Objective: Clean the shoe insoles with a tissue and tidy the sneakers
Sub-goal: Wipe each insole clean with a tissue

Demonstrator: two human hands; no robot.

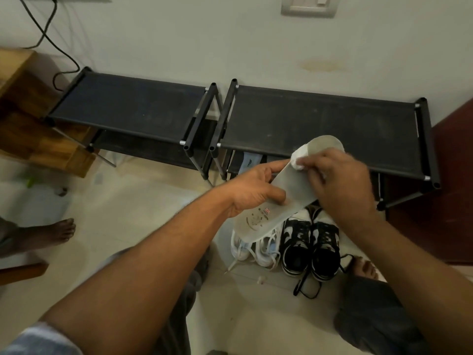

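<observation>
Left hand (256, 190): fingers curled round the grey insole (294, 184), thumb on top, held in the air over the floor (128, 213). Right hand (343, 185): fingers pinched on a white tissue wad (298, 159), pressed to the insole's toe half. Below, on the floor: white sneakers (256, 249) beside black-and-white sneakers (309, 249), before the black shoe rack (320, 119).

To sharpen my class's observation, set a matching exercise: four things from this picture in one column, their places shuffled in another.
1 insole
2 tissue
3 black-and-white sneakers
4 shoe rack on the right

a beside the white sneakers
b against the wall
c held by the left hand
d pinched in the right hand

Pairs: 1-c, 2-d, 3-a, 4-b
</observation>
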